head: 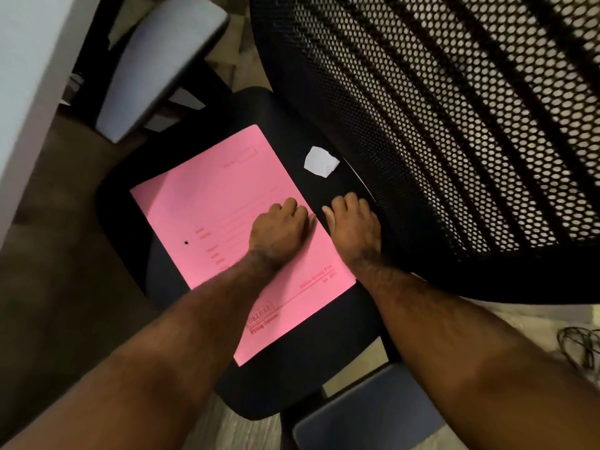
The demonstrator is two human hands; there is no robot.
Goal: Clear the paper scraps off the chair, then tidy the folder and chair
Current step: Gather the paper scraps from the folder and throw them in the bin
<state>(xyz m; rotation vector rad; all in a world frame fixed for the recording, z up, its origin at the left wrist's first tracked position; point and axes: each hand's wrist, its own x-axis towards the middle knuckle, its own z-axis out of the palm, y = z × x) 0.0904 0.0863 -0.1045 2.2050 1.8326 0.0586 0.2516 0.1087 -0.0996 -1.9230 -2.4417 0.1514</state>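
A pink folder (224,219) lies flat and closed on the black seat of an office chair (285,378). One white paper scrap (320,162) rests on the seat beside the folder's far right edge, close to the mesh backrest. My left hand (280,229) sits on the folder near its right edge, fingers curled into a loose fist. My right hand (352,224) is just right of the folder on the bare seat, fingers bent down against the cushion; I cannot see anything inside either hand. The scrap lies a short way beyond both hands.
The black mesh backrest (454,131) looms over the right side. A grey armrest (162,63) stands at the upper left and another (367,414) at the bottom. A white wall or panel (26,92) borders the left. Cables (581,345) lie on the floor at right.
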